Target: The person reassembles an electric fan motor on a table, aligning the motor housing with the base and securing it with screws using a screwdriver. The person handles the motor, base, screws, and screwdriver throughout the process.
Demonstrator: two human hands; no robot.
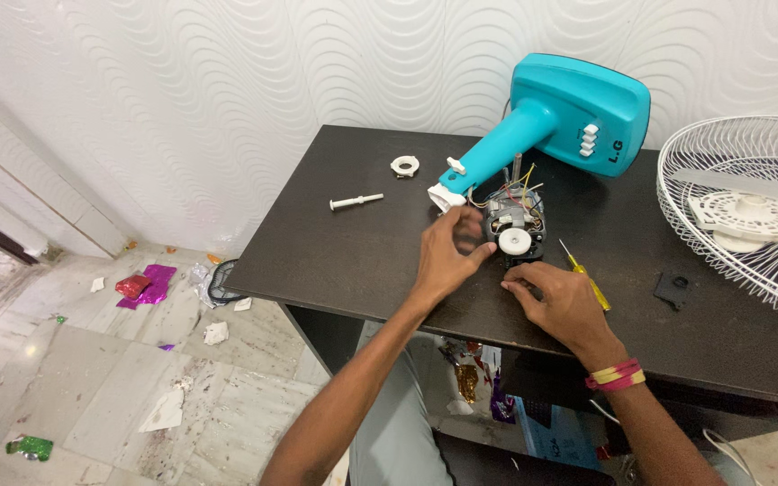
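Both bare forearms reach forward from the bottom edge of the view and converge toward the middle. The left hand (447, 256) is raised, wrist bent slightly, palm turned inward to the right, with its fingers curled and the thumb stretched out toward the right. The right hand (562, 301) lies lower, palm down, knuckles up, its fingers bent and pointing left toward the other hand. A red and yellow thread band (616, 374) circles the right wrist.
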